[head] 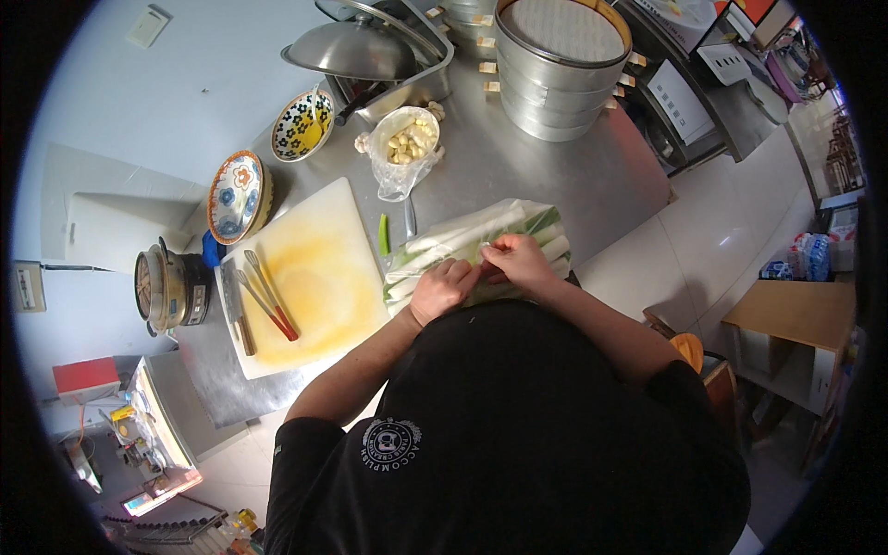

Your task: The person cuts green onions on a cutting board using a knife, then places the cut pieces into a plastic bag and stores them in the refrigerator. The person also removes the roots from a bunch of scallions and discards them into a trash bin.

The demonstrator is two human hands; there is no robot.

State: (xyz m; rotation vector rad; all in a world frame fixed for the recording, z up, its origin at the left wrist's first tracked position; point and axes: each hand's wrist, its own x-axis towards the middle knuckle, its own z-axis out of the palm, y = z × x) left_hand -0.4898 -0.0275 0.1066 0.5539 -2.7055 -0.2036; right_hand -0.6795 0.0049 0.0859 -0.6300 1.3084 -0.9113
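A clear plastic bag of long white-and-green stalks, apparently scallions [451, 236], lies on the steel table [479, 166] against my body. My left hand [444, 288] pinches the plastic near its middle, fingers curled. Close beside it, my right hand [517, 262] grips the same plastic between thumb and fingers. The pinched spot is partly hidden by the fingers. A short green piece of stalk [383, 234] lies just left of the bag. Beyond the bag, a bowl lined with thin plastic holds peeled garlic cloves [411, 144], with a handle [410, 216] sticking out below it.
On the left, a yellow-stained cutting board [333, 277] carries a knife [236, 305] and two whisks [267, 295]. Behind stand a floral bowl [239, 198], a bowl with yellow liquid [303, 125], a domed metal lid [357, 48] and stacked steamers [558, 83]. The table's edge runs along the right.
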